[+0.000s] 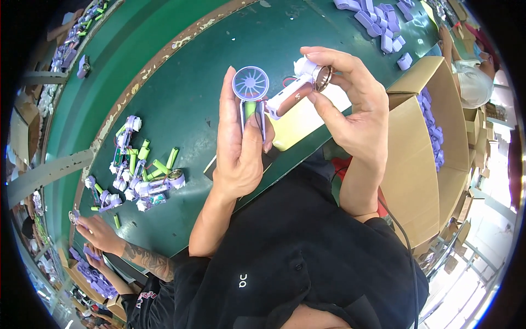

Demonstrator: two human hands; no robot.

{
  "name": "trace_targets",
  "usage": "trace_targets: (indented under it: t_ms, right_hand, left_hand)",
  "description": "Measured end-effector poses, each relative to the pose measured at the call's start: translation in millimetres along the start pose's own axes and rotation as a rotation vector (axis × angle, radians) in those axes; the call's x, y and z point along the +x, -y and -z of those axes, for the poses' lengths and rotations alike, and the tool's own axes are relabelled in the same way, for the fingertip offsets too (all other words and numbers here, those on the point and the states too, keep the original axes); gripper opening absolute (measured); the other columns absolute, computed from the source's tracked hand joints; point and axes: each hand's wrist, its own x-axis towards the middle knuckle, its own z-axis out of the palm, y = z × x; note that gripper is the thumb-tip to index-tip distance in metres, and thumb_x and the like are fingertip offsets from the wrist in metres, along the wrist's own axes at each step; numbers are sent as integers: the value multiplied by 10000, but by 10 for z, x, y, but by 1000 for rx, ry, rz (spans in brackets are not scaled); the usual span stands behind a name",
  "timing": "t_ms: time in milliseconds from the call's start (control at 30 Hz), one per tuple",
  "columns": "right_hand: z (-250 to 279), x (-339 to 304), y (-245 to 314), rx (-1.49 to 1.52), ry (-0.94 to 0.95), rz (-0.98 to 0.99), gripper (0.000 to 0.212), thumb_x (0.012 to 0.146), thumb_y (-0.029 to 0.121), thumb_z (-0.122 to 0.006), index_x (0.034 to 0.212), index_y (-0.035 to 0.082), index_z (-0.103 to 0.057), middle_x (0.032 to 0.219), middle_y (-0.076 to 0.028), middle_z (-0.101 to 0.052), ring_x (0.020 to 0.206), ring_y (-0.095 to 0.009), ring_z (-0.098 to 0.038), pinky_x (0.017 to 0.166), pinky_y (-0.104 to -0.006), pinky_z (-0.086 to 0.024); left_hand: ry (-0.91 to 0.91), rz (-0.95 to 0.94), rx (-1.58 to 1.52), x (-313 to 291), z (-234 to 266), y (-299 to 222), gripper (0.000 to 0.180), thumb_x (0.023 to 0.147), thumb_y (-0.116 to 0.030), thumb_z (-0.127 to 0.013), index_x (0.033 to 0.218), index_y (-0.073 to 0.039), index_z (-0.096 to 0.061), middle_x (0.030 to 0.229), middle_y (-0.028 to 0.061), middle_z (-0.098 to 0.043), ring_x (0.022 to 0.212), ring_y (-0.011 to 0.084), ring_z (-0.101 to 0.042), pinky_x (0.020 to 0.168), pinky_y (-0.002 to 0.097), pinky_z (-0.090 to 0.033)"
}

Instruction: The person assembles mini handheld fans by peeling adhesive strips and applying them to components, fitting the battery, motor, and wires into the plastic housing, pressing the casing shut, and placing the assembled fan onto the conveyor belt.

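My left fingers [251, 140] grip a fan [250, 90], lower handle hidden, long axis pointing away from the worktop's [203, 71] near edge; my right fingers [337, 59] pinch a ringed part [296, 96].

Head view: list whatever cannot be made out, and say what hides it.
- Head view: the lower end of the green battery, hidden by the thumb of the left hand.
- Head view: the bottom of the cardboard carton, hidden by its walls and the purple plastic parts inside.
- Head view: the rest of the co-worker's black shirt, cut off by the lower edge.
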Motion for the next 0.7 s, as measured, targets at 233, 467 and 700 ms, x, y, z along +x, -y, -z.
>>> trace_targets:
  t_ms: [233, 467, 700]
  right_hand:
    - [-23, -13, -9, -50, 59, -18, 437, 808, -116, -701, 1226, 6, -671, 1118, -114, -697, 847, -154, -679, 798, -276, -564]
    - [-56, -148, -207, -53, 201, -189, 409, 847, 18, -735, 1248, 16, -654, 1185, -117, -707, 1137, -261, -675, 989, -390, -522]
    - [-147, -126, -132, 36, 194, -75, 383, 823, 19, -777, 1196, 24, -690, 1152, -105, -724, 1076, -259, -683, 963, -378, -525]
  left_hand:
    - [-21, -56, 13, 7, 15, 28, 588, 1097, -79, -377, 1645, -63, -163, 1229, 95, -612, 670, 54, -471, 569, 212, -396]
    - [17, 17, -68, 3, 51, -11, 666, 1029, 38, -327, 1651, -55, -109, 1213, 90, -548, 688, 58, -486, 584, 219, -425]
    - [129, 144, -437, 55, 156, -33, 895, 887, -283, -602, 1647, -65, -184, 1194, 91, -569, 738, 117, -544, 623, 237, -439]
